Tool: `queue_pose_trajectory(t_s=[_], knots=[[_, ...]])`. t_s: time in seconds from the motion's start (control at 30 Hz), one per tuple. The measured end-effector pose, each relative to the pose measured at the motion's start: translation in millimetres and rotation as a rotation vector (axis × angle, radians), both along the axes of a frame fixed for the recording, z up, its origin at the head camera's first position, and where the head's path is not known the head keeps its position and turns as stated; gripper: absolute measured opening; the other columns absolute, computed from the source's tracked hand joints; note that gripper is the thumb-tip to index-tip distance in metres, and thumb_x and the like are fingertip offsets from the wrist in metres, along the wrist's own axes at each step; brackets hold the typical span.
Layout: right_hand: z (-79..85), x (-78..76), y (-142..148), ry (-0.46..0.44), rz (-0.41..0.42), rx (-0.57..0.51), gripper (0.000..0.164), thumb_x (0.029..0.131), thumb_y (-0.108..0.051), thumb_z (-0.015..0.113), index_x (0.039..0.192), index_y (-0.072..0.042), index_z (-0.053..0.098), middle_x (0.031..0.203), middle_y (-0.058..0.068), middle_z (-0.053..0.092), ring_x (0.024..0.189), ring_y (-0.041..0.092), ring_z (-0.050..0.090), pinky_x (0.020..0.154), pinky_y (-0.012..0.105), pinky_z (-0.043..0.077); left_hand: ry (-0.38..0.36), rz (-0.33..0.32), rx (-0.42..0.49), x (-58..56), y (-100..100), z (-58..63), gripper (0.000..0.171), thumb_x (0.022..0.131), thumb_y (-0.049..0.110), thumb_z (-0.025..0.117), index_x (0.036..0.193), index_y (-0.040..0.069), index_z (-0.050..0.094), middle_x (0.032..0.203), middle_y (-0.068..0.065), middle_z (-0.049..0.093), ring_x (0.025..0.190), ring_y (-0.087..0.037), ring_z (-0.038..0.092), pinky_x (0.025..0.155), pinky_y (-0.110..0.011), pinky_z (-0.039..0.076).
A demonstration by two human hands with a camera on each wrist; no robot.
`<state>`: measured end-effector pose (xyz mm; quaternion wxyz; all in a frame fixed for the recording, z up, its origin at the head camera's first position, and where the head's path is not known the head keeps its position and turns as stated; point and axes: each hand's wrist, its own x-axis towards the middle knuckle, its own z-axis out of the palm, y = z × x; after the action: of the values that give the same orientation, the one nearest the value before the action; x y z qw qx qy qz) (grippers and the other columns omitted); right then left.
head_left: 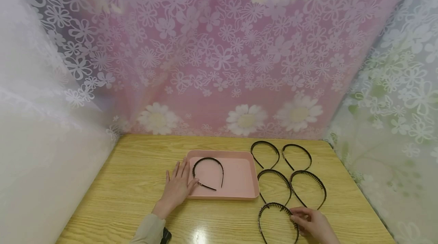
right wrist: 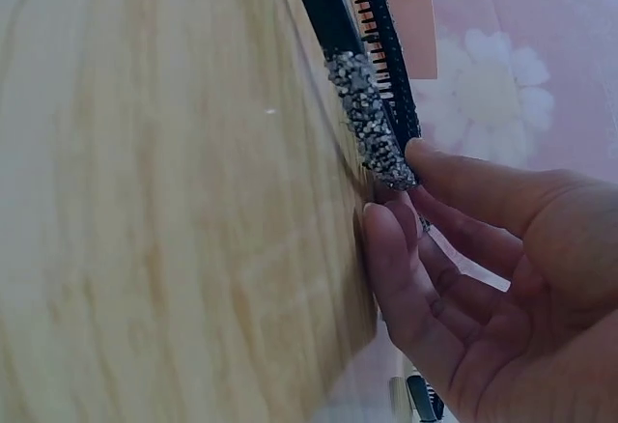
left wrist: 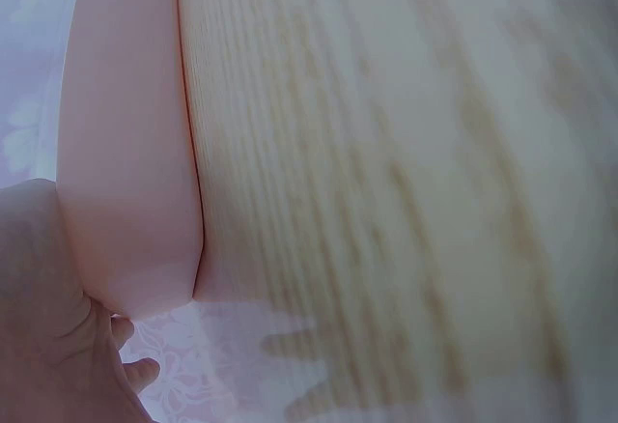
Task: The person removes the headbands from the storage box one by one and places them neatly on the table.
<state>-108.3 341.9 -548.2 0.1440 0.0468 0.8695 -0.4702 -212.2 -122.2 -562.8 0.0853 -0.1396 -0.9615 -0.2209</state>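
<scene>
My left hand (head_left: 176,190) lies with fingers straight against the left end of a pink tray (head_left: 241,179), thumb over its rim. One black toothed headband (head_left: 208,159) lies in the tray's left half. At the front right, my right hand (head_left: 314,224) pinches the right side of another black headband (head_left: 272,204) between thumb and fingers. Up close in the right wrist view, that headband carries a band of glittering stones (right wrist: 367,119) right by the fingertips, with comb teeth along its inner side. The left wrist view shows the tray's outer wall (left wrist: 130,153) beside the hand.
Several more black headbands lie in two columns right of the tray, among them a back-right one (head_left: 297,146) and a middle one (head_left: 308,172). The wooden table (head_left: 137,168) is enclosed by flowered curtains (head_left: 219,61). A dark object (head_left: 166,235) shows beside the left sleeve.
</scene>
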Motion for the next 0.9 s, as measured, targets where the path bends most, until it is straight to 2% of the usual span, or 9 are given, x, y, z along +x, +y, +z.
queue_pose_trajectory(t_s=[0.17, 0.27, 0.43, 0.63, 0.77, 0.9], knots=[[1.5, -1.0, 2.0, 0.021, 0.005, 0.008, 0.042, 0.097, -0.029, 0.07, 0.122, 0.005, 0.069, 0.076, 0.004, 0.064, 0.06, 0.015, 0.056, 0.053, 0.031, 0.053, -0.005, -0.001, -0.003, -0.4, -0.2, -0.1, 0.075, 0.103, 0.042, 0.057, 0.159, 0.0, 0.029, 0.167, -0.015, 0.021, 0.152, -0.043, 0.021, 0.112, -0.077, 0.015], [4.1, -3.5, 3.5, 0.062, -0.014, 0.064, 0.037, 0.098, -0.028, 0.068, 0.121, 0.001, 0.071, 0.074, 0.005, 0.065, 0.061, 0.015, 0.058, 0.053, 0.031, 0.052, -0.011, -0.001, 0.002, -0.7, -0.4, -0.4, 0.075, 0.103, 0.042, 0.057, 0.159, 0.001, 0.028, 0.168, -0.014, 0.021, 0.152, -0.043, 0.02, 0.112, -0.077, 0.014], [15.6, -11.9, 3.1, 0.12, -0.074, 0.132, 0.032, 0.099, -0.027, 0.067, 0.12, -0.003, 0.072, 0.088, 0.007, 0.072, 0.066, 0.015, 0.063, 0.055, 0.031, 0.055, -0.004, -0.005, 0.012, -0.8, -0.8, -1.5, 0.075, 0.103, 0.041, 0.058, 0.159, 0.0, 0.03, 0.167, -0.015, 0.022, 0.152, -0.043, 0.021, 0.112, -0.077, 0.014], [29.9, -25.3, -2.1, 0.154, -0.128, 0.105, 0.037, 0.1, -0.031, 0.065, 0.123, -0.001, 0.07, 0.099, 0.011, 0.072, 0.073, 0.019, 0.069, 0.061, 0.031, 0.06, 0.063, -0.023, 0.035, -2.6, -2.0, -9.0, 0.074, 0.102, 0.04, 0.06, 0.156, -0.002, 0.033, 0.165, -0.018, 0.027, 0.148, -0.047, 0.026, 0.108, -0.08, 0.016], [38.5, -34.2, -7.8, 0.2, -0.109, 0.125, 0.037, 0.101, -0.033, 0.064, 0.125, -0.006, 0.07, 0.103, 0.013, 0.072, 0.071, 0.02, 0.067, 0.057, 0.031, 0.055, 0.059, -0.021, 0.03, -2.6, -2.0, -10.1, 0.074, 0.102, 0.041, 0.059, 0.157, -0.002, 0.033, 0.165, -0.018, 0.027, 0.149, -0.047, 0.025, 0.109, -0.079, 0.015], [45.4, -42.5, -15.8, 0.243, -0.075, 0.122, 0.038, 0.101, -0.036, 0.064, 0.125, -0.008, 0.07, 0.109, 0.013, 0.071, 0.077, 0.022, 0.069, 0.058, 0.031, 0.056, 0.023, -0.011, 0.021, -1.1, -1.4, -5.3, 0.074, 0.103, 0.042, 0.058, 0.158, 0.0, 0.031, 0.166, -0.017, 0.024, 0.15, -0.045, 0.022, 0.111, -0.078, 0.015]])
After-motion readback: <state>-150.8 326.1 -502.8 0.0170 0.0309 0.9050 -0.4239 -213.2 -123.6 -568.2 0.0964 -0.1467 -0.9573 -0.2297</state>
